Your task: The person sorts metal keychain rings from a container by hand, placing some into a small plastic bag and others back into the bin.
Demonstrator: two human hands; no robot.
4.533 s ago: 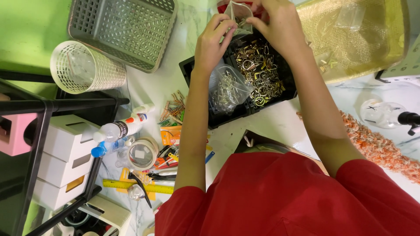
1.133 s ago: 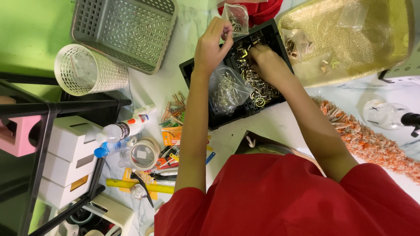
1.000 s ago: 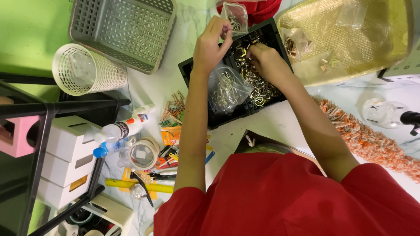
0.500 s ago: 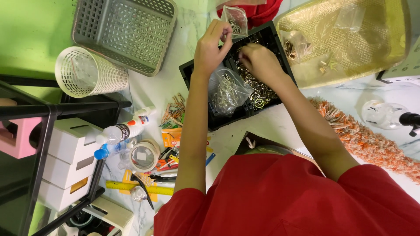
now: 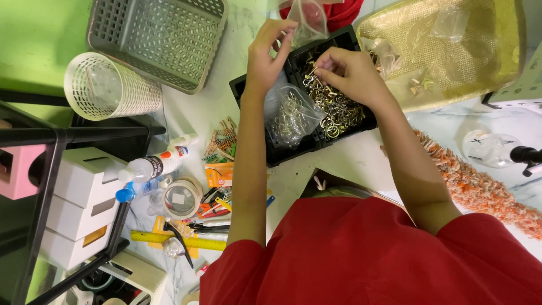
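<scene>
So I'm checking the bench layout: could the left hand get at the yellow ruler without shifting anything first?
Probably yes. The left hand holds a small clear bag above the black tray, so it isn't free, but the yellow ruler lies uncovered beside the forearm; only dark pliers cross it.

Clear glossy plastic bag (image 5: 307, 20), shiny gold metal clasps (image 5: 336, 107), matt black plastic tray (image 5: 254, 90), grey plastic basket (image 5: 155, 39)
</scene>
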